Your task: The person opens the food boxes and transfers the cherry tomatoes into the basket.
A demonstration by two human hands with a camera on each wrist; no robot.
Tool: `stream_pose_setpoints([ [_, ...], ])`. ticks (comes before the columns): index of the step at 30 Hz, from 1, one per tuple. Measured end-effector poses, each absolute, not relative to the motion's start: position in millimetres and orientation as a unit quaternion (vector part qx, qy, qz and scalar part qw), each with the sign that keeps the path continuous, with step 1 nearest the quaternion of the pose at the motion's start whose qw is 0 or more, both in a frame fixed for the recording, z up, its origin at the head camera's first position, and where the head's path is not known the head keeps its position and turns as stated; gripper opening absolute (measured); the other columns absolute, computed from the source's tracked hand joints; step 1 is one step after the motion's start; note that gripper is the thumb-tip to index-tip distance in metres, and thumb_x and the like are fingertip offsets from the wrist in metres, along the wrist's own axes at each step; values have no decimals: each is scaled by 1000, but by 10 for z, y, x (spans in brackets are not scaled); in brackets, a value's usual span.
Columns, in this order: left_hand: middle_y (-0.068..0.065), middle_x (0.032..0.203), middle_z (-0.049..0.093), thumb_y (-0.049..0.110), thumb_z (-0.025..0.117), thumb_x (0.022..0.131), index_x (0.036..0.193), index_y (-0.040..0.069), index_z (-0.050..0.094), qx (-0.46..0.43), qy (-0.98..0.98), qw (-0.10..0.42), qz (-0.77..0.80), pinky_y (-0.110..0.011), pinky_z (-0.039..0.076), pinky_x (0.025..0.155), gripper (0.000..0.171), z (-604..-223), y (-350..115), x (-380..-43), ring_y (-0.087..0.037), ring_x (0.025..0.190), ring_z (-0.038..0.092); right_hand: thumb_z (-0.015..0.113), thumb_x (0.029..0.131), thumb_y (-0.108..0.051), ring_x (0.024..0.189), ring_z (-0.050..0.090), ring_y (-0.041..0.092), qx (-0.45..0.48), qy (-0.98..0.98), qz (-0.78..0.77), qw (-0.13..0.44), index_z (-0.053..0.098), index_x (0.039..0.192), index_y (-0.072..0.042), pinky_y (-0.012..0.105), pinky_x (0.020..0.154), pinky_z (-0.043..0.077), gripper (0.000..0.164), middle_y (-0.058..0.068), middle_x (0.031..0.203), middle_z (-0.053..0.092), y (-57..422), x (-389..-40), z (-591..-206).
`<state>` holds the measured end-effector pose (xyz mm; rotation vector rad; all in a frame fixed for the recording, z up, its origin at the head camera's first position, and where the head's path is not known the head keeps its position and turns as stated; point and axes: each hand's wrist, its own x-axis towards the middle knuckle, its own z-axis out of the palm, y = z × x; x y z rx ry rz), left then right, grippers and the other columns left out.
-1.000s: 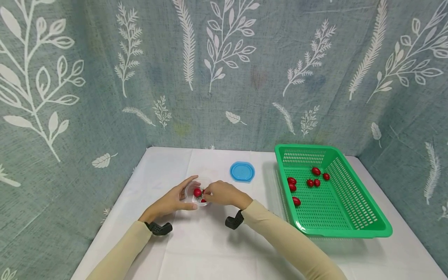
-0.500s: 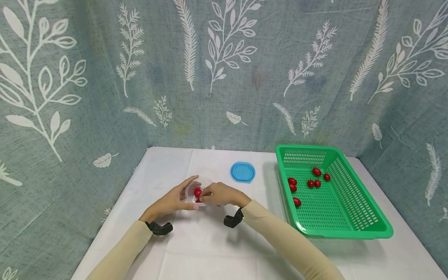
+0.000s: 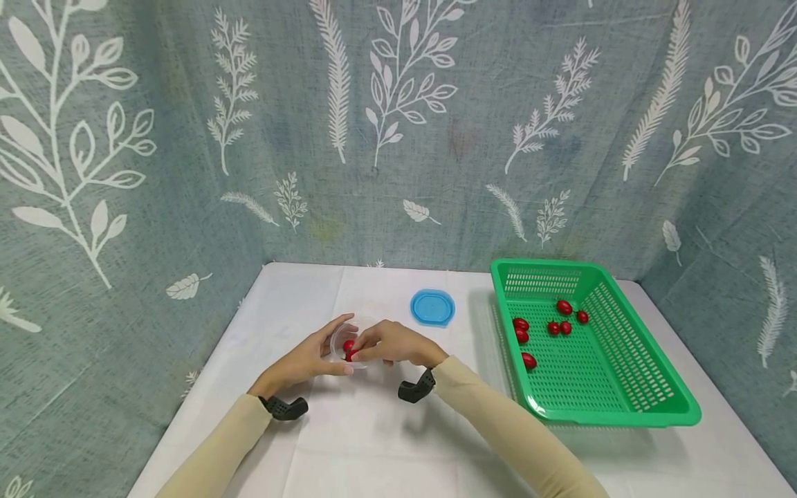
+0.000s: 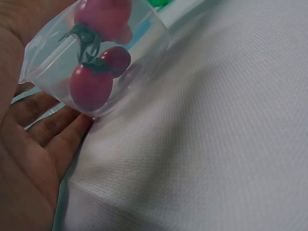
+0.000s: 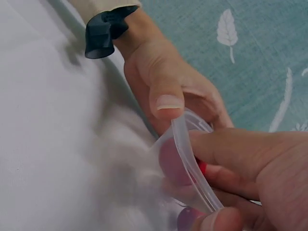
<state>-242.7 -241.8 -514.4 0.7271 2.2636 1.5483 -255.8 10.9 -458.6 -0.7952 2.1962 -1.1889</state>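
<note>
My left hand holds a clear plastic tub from its left side, thumb at the near side and fingers around the far side. Inside the tub, my right hand pinches a red cherry tomato, mostly covered by the fingers in the head view. Its green stem shows through the wall in the left wrist view. Below it in that view lie another cherry tomato and a smaller-looking one. In the right wrist view, the right fingers reach over the tub's rim.
A blue lid lies on the white tablecloth behind the right hand. To the right stands a green basket with several cherry tomatoes in it. A patterned curtain rises behind the table.
My right fingers have moved slightly left and deeper into the tub, and the tomatoes inside have shifted a little. The left hand has kept its hold without visible movement.
</note>
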Motion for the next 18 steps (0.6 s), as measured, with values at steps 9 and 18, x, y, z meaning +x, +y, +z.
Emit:
stream_pose_setpoints([
  [9, -4, 161, 37, 25, 88, 85, 162, 40, 21, 254, 795, 146, 532, -57, 30, 119, 104, -5167, -2421, -2442, -28, 150, 33, 80, 92, -28, 61, 45, 10, -288, 818, -436, 240, 79, 102, -21, 24, 49, 37, 12, -8, 88, 74, 119, -2560, -4559],
  [18, -1, 161, 37, 27, 89, 84, 162, 40, 21, 247, 794, 152, 535, -58, 27, 120, 104, -5174, -2433, -2431, -27, 153, 26, 86, 85, -21, 72, 56, 8, -276, 837, -421, 215, 83, 101, -19, 23, 54, 46, 16, -12, 95, 75, 158, -2543, -4483],
])
